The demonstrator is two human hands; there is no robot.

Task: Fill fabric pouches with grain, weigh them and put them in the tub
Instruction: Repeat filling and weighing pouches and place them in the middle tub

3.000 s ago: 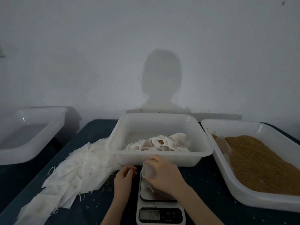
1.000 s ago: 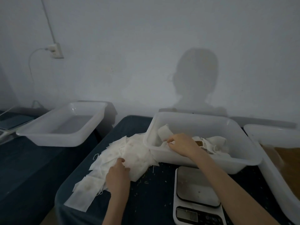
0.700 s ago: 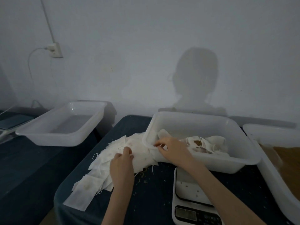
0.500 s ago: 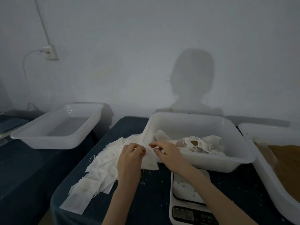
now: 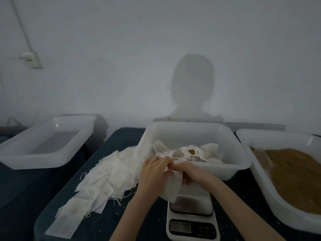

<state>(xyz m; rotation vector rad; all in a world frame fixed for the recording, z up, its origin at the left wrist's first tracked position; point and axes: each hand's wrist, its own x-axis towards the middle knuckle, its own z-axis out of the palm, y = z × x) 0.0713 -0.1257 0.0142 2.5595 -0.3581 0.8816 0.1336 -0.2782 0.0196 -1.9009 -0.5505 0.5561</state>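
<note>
Head view over a dark blue table [image 5: 107, 223]. Left hand [image 5: 153, 173] and right hand [image 5: 190, 172] together above the near edge of the scale [image 5: 192, 216], both with fingers curled around a single empty white fabric pouch [image 5: 171, 187], gripped at its upper edge and hanging loosely down over the weighing plate; whether the mouth of the pouch is pulled open, not discernible. Scale at front centre, display dim and unreadable. Directly behind the hands, the middle white tub [image 5: 231, 153], holding a heap of filled pouches [image 5: 192, 153], one showing a brown patch of grain through the cloth. To the right, just beside the middle tub, a second white tub, the grain tub [image 5: 257, 173], with a bed of brown grain [image 5: 298, 174] and partly cut off by the frame edge. To the left of the hands, a loose pile of flat empty pouches [image 5: 102, 178] spread across the table, loose threads trailing from several, the pile reaching the left wall of the middle tub. Scattered grains on the cloth around the scale. Far left, on a separate dark surface, a third white tub [image 5: 43, 145]. On the wall [image 5: 156, 49] behind, a head-and-shoulders shadow [image 5: 192, 91], a socket [image 5: 32, 61] and a cable running upward from it.
</note>
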